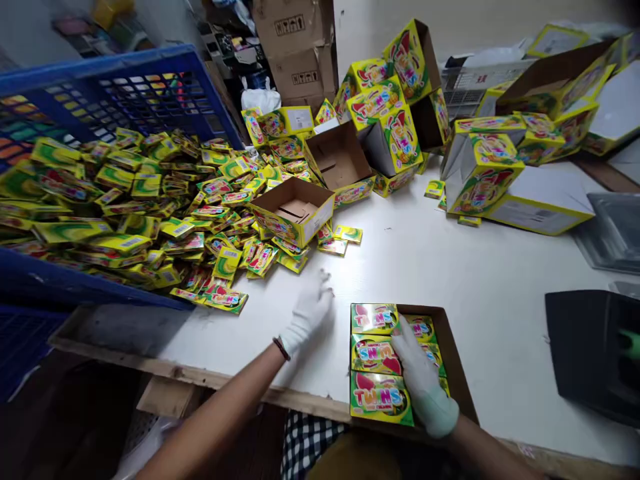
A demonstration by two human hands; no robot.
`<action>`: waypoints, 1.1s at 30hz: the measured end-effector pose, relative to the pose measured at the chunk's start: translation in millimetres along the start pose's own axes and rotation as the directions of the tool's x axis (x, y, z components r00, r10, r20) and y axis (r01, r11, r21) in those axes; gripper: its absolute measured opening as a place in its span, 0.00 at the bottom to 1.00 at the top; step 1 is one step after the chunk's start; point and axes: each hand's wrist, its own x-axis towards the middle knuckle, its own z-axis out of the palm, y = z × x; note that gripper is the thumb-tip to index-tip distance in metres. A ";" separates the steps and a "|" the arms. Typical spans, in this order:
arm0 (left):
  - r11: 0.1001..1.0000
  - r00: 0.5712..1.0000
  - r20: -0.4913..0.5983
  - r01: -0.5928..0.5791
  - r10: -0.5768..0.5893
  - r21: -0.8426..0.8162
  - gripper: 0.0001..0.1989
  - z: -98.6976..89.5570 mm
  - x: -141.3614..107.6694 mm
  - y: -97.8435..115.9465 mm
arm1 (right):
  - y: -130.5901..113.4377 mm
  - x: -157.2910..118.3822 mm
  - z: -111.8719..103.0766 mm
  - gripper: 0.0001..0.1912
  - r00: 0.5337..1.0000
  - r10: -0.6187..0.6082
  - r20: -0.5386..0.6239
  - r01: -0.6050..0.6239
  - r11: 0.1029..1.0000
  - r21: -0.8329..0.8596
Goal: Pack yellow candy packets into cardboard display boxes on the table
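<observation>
My left hand (311, 308), in a white glove, is above the white table left of the carton, fingers apart and holding nothing. My right hand (419, 367), also gloved, reaches into an open brown carton (459, 373) at the table's front edge. Its fingers rest at the small TWINS boxes (376, 355) packed there in columns; the fingertips are partly hidden, so a grip cannot be made out. A large pile of small yellow-green packs (150, 193) lies to the left.
A blue crate (150, 63) lies on its side behind and around the pile. Open display boxes (295, 212) stand beside it, and more yellow boxes (483, 173) are at the back right. A black container (585, 353) sits at the right.
</observation>
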 end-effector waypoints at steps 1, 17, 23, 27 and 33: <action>0.999 0.998 -0.065 0.008 -0.005 0.045 0.26 -18.2 15.7 -8.3 | -1.1 -1.0 -0.1 0.34 0.999 0.040 -0.029 -0.040 0.999 -0.023; 0.992 0.979 -0.194 -0.036 0.059 0.120 0.37 -55.1 -33.1 -11.6 | -45.3 -13.6 -12.4 0.37 0.991 0.053 -0.124 -0.059 0.997 -0.047; 0.745 0.726 0.201 -0.666 0.657 -0.033 0.38 -17.9 -82.1 79.1 | -92.7 -14.9 -70.4 0.26 0.951 -0.188 0.247 0.202 0.979 -0.033; 0.729 0.679 0.304 -0.678 0.669 -0.090 0.40 -2.7 -85.6 87.9 | -105.6 -7.8 -108.6 0.15 0.884 -0.163 0.438 0.316 0.900 -0.301; 0.879 0.903 0.034 -0.426 0.429 0.217 0.21 -28.9 -33.3 27.4 | -96.2 -11.6 -105.7 0.14 0.855 0.218 0.471 0.301 0.532 -0.791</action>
